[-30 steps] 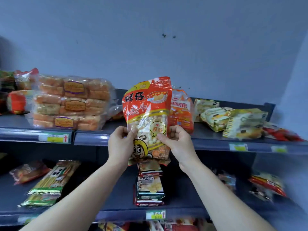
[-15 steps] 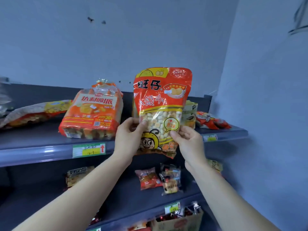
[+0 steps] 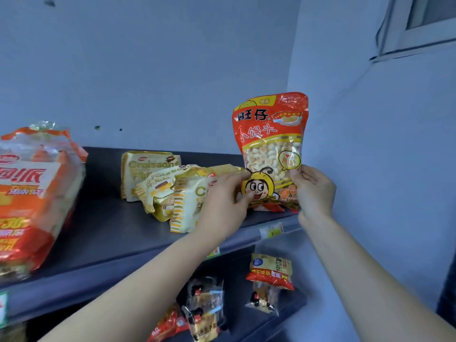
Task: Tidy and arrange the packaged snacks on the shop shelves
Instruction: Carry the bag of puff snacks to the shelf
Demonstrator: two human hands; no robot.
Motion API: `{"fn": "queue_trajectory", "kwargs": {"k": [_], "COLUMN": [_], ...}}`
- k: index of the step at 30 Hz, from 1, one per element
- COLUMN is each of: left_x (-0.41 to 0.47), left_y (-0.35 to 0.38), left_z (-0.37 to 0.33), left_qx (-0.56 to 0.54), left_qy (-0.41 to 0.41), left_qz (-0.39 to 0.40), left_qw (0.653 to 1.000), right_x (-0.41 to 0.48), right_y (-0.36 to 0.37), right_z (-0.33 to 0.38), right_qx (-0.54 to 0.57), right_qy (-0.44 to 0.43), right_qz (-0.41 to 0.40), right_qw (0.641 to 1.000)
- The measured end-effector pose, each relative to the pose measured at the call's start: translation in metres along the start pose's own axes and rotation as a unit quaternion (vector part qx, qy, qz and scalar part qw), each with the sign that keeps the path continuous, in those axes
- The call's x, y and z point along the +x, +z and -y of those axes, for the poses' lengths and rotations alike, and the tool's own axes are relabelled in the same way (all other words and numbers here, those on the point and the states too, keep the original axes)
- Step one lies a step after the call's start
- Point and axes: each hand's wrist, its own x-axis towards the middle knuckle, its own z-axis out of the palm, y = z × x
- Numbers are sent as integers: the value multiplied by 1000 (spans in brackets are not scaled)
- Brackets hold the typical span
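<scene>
a red and yellow plastic pouch of small round biscuits (image 3: 271,149) is held upright. its lower corners are pinched by the left hand (image 3: 225,198) and right hand (image 3: 313,191). gold croissant packets (image 3: 170,191) lie just left of the left hand.

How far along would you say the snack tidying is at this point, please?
Done: the large orange pack stands on the top shelf. In hand: the left hand and right hand hold the red snack bag upright at that shelf's right end. Left: the croissant packs lean in a jumble, and the small packets below look scattered.

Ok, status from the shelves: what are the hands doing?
Left hand and right hand hold the red snack bag upright. Bag at right end of top shelf. Croissant packs crowd its left.
</scene>
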Motion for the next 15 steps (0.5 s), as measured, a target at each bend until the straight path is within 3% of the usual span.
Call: {"fn": "queue_trajectory", "kwargs": {"k": [6,15], "left_x": [32,67], "left_y": [51,112], "left_z": [12,29], "left_qx": [64,228], "left_qy": [-6,17], "left_qz": [126,162], "left_qw": [990,960], "right_x": [59,142], "right_y": [-5,-3], "right_z": [-39,-93], "right_qx": [-33,-66], "right_qy": [36,98], "right_qz": [-38,0], "right_qw": [998,993]}}
